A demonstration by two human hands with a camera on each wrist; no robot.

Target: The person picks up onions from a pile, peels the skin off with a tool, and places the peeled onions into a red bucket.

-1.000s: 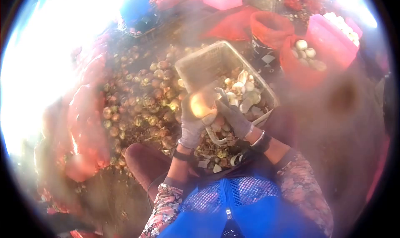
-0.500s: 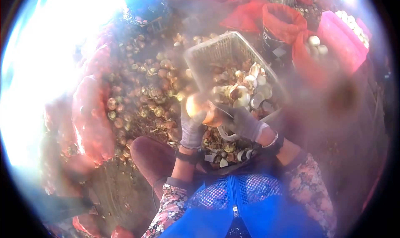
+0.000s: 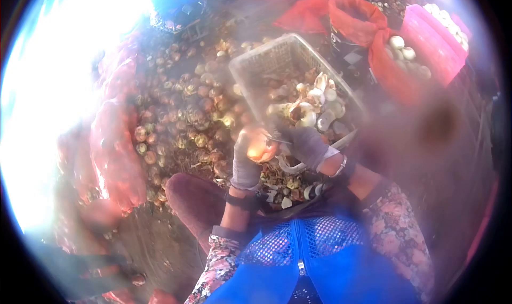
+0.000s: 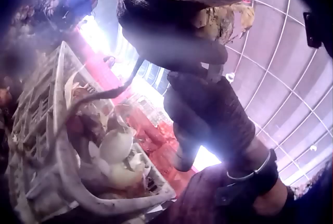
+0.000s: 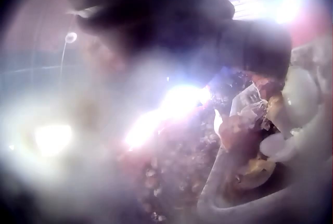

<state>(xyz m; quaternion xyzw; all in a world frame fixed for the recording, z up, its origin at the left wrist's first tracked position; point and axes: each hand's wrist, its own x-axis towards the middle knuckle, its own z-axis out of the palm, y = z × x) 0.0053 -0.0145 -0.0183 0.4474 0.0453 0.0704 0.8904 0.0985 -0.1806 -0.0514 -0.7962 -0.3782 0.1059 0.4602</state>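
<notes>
A gloved left hand (image 3: 244, 164) grips a yellow-orange onion (image 3: 262, 150) above the near rim of a crate. Close beside it, the gloved right hand (image 3: 309, 146) holds a small knife (image 3: 280, 141), its thin blade at the top of the onion. In the left wrist view the onion's dry, papery skin (image 4: 229, 22) shows past the left hand's fingers, and the right hand (image 4: 208, 110) is just below. Dark and blurred, the right hand (image 5: 244, 44) hides the knife in the right wrist view.
The plastic crate (image 3: 292, 38) contains peels and pale onion pieces (image 3: 326, 115). Many unpeeled onions (image 3: 186, 109) cover the ground to the left, beside red mesh sacks (image 3: 113, 155). A red-lined bucket (image 3: 356, 20), white onions (image 3: 408, 53) and a pink crate (image 3: 433, 40) stand back right.
The onion has turned in the left hand, its upper side now facing the blade. Both hands have come closer together over the last half second, and the head view has shifted slightly.
</notes>
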